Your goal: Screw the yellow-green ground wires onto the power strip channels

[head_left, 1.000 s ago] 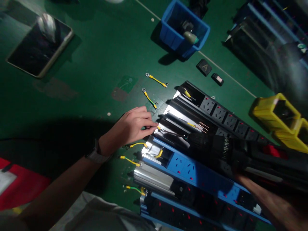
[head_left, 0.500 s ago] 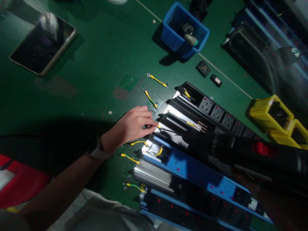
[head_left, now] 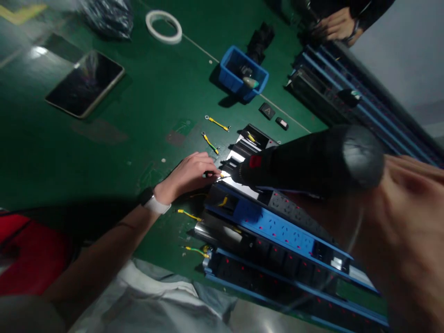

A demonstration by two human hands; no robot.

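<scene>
My left hand (head_left: pixel 190 172) is closed in a pinch on a short yellow-green ground wire (head_left: pixel 222 175) at the end of a metal-ended power strip (head_left: pixel 244 188). My right hand (head_left: pixel 409 203) is wrapped round a black cordless screwdriver (head_left: pixel 301 159) with a red switch. Its tip points left and meets the wire's end close to my left fingertips; the exact contact is too small to make out. A blue power strip (head_left: pixel 274 225) lies just below, with several others side by side. Two loose ground wires (head_left: pixel 218 123) rest above my left hand.
A blue bin (head_left: pixel 231 83) holding small parts stands at the back, near two small black pieces (head_left: pixel 267 111). A phone (head_left: pixel 85 83) and a tape roll (head_left: pixel 149 23) lie on the green table (head_left: pixel 145 101). Another person's hand (head_left: pixel 338 24) is beside more strips at top right.
My view has shifted, bringing the tape roll and the other person's hand into sight. The screwdriver's rear end has swung up and towards me, while my left hand keeps its pinch.
</scene>
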